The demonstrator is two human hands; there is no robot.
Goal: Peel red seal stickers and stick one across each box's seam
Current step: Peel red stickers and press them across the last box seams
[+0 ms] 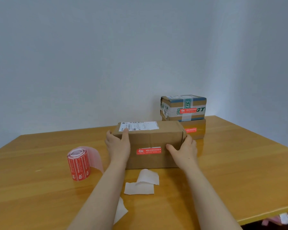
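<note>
Cardboard box [154,159] on the wooden table [231,163], held at both ends. The left hand [118,144] clasps the left end, thumb reaching up to the white shipping label [138,126]. The right hand [185,150] clasps the right end, thumb flat on the front face. 1 red seal sticker [148,151] lies across the front seam between the 2 thumbs, just beside the right thumb's tip. The sticker roll [78,165] stands to the left, and 2 stacked boxes [183,107] stand behind.
</note>
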